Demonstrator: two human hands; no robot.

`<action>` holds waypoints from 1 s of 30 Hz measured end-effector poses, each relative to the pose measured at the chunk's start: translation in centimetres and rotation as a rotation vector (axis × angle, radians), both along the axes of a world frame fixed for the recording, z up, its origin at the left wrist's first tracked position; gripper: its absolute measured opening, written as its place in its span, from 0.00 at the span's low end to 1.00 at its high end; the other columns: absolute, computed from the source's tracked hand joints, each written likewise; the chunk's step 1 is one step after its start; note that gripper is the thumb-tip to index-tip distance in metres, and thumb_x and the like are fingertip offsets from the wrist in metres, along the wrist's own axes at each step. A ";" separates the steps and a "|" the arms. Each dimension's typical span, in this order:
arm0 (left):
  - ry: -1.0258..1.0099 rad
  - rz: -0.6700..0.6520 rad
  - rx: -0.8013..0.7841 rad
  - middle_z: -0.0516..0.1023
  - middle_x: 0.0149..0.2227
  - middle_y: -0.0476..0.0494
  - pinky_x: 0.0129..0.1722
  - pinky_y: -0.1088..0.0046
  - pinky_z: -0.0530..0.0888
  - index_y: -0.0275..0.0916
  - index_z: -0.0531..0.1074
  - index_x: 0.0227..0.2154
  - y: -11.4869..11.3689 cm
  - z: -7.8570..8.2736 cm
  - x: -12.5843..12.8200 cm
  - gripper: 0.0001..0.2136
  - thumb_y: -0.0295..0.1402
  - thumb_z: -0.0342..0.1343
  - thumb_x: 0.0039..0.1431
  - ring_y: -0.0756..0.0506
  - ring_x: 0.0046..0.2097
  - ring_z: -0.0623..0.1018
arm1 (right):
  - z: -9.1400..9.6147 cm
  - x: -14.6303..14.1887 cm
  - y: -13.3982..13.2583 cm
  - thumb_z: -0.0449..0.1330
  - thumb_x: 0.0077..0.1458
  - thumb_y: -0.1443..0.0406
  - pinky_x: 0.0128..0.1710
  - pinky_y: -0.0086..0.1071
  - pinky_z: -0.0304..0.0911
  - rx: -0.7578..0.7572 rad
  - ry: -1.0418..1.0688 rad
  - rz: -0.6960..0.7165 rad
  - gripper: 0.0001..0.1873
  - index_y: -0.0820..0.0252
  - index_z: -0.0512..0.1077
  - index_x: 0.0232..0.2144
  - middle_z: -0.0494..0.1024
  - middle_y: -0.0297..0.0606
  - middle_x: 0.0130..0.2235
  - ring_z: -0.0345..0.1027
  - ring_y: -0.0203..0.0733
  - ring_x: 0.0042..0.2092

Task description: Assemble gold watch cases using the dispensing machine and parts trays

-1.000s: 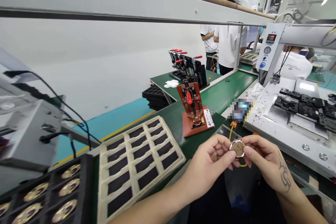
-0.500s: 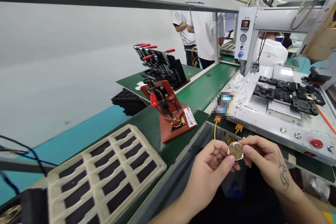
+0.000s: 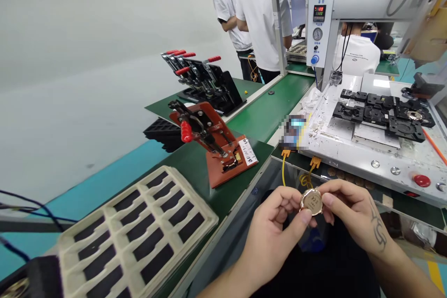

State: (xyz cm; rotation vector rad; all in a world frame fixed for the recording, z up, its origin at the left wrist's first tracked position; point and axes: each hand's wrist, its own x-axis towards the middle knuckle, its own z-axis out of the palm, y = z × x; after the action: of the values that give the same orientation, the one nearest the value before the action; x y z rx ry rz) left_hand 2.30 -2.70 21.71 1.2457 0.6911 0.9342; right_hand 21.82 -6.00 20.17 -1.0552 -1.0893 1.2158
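Between my two hands, over my lap, is a round gold-coloured watch case (image 3: 312,202) whose flat back, printed with a CE mark, faces up. My left hand (image 3: 275,233) pinches its left edge between thumb and fingers. On the opposite edge, the thumb and fingertips of my right hand (image 3: 349,216) are closed as well. Ahead and to the left stands a reddish-brown toggle-clamp fixture (image 3: 214,142) with a red handle and a white label. Left of my hands lies a beige tray (image 3: 117,216) with dark-bottomed compartments.
A white machine (image 3: 345,142) with black fixture plates (image 3: 379,114), a red button (image 3: 421,180) and a temperature display fills the right. Several black clamps (image 3: 213,84) stand on the green bench behind. People in white shirts (image 3: 263,32) are farther back. Yellow cables (image 3: 284,167) hang at the bench edge.
My view has shifted slightly down and right, so the bench and machine sit higher and farther left. Both hands keep holding the watch case, which has barely tilted.
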 end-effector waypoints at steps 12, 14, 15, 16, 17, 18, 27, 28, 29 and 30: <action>-0.066 -0.038 -0.163 0.85 0.35 0.46 0.37 0.77 0.81 0.38 0.75 0.37 0.1 -0.5 0.3 0.13 0.40 0.71 0.65 0.50 0.33 0.84 | 0.1 0.2 -0.6 0.71 0.65 0.54 0.26 0.27 0.69 -0.072 0.064 0.009 0.13 0.58 0.85 0.41 0.81 0.36 0.26 0.73 0.36 0.25; -0.074 -0.048 -0.168 0.85 0.34 0.46 0.37 0.77 0.81 0.38 0.75 0.37 0.0 -0.6 0.2 0.12 0.40 0.71 0.65 0.50 0.33 0.84 | 0.2 0.3 -0.8 0.71 0.65 0.55 0.25 0.27 0.70 -0.071 0.054 0.013 0.12 0.57 0.85 0.41 0.82 0.36 0.26 0.73 0.36 0.25; -0.078 -0.051 -0.167 0.84 0.34 0.47 0.37 0.78 0.81 0.38 0.76 0.38 0.0 -0.6 0.2 0.12 0.39 0.71 0.65 0.50 0.33 0.84 | 0.2 0.3 -0.9 0.71 0.65 0.55 0.26 0.26 0.70 -0.070 0.049 0.017 0.12 0.57 0.85 0.41 0.82 0.36 0.27 0.74 0.35 0.26; -0.081 -0.053 -0.164 0.84 0.34 0.47 0.37 0.78 0.81 0.38 0.76 0.38 -0.1 -0.7 0.1 0.12 0.39 0.71 0.66 0.50 0.33 0.84 | 0.1 0.4 -1.0 0.71 0.65 0.55 0.26 0.26 0.70 -0.071 0.045 0.020 0.11 0.56 0.85 0.41 0.83 0.36 0.27 0.74 0.35 0.26; -0.083 -0.052 -0.163 0.84 0.34 0.47 0.38 0.78 0.81 0.38 0.76 0.38 -0.1 -0.7 0.1 0.11 0.38 0.70 0.66 0.51 0.34 0.84 | 0.1 0.4 -1.1 0.71 0.66 0.56 0.27 0.26 0.70 -0.074 0.040 0.021 0.11 0.56 0.85 0.41 0.83 0.36 0.28 0.75 0.35 0.26; -0.084 -0.052 -0.161 0.84 0.35 0.47 0.38 0.79 0.81 0.38 0.76 0.38 -0.2 -0.7 0.1 0.11 0.38 0.70 0.66 0.51 0.34 0.85 | 0.0 0.5 -1.1 0.71 0.66 0.56 0.27 0.25 0.71 -0.075 0.036 0.020 0.10 0.56 0.85 0.41 0.83 0.36 0.28 0.75 0.35 0.26; -0.074 -0.049 -0.169 0.85 0.37 0.45 0.38 0.77 0.82 0.38 0.76 0.39 -0.3 -0.9 0.1 0.10 0.38 0.70 0.67 0.50 0.34 0.85 | 0.0 0.6 -1.3 0.70 0.66 0.57 0.27 0.27 0.73 -0.066 0.025 0.029 0.10 0.56 0.85 0.42 0.84 0.36 0.28 0.75 0.36 0.26; -0.070 -0.049 -0.172 0.85 0.36 0.45 0.37 0.77 0.83 0.38 0.76 0.39 -0.3 -0.9 0.1 0.11 0.38 0.70 0.67 0.50 0.34 0.85 | 0.0 0.6 -1.3 0.70 0.66 0.57 0.27 0.27 0.73 -0.065 0.024 0.028 0.10 0.56 0.85 0.42 0.84 0.36 0.28 0.75 0.36 0.26; -0.065 -0.047 -0.175 0.85 0.36 0.45 0.37 0.76 0.83 0.38 0.76 0.38 -0.3 -0.9 0.1 0.11 0.38 0.70 0.66 0.49 0.34 0.85 | 0.0 0.6 -1.3 0.70 0.66 0.57 0.27 0.27 0.73 -0.066 0.023 0.027 0.10 0.56 0.85 0.42 0.83 0.36 0.28 0.75 0.36 0.26; -0.059 -0.046 -0.176 0.85 0.36 0.45 0.37 0.76 0.83 0.38 0.76 0.38 -0.3 -0.9 0.1 0.11 0.38 0.70 0.66 0.49 0.34 0.85 | 0.0 0.6 -1.3 0.70 0.66 0.56 0.27 0.27 0.73 -0.065 0.022 0.027 0.10 0.56 0.85 0.42 0.83 0.36 0.28 0.75 0.36 0.26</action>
State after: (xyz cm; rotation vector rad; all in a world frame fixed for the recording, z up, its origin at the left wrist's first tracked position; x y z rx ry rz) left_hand 2.42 -3.00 20.83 1.0699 0.6804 0.8502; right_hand 22.45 -7.33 20.13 -1.0769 -1.0557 1.2893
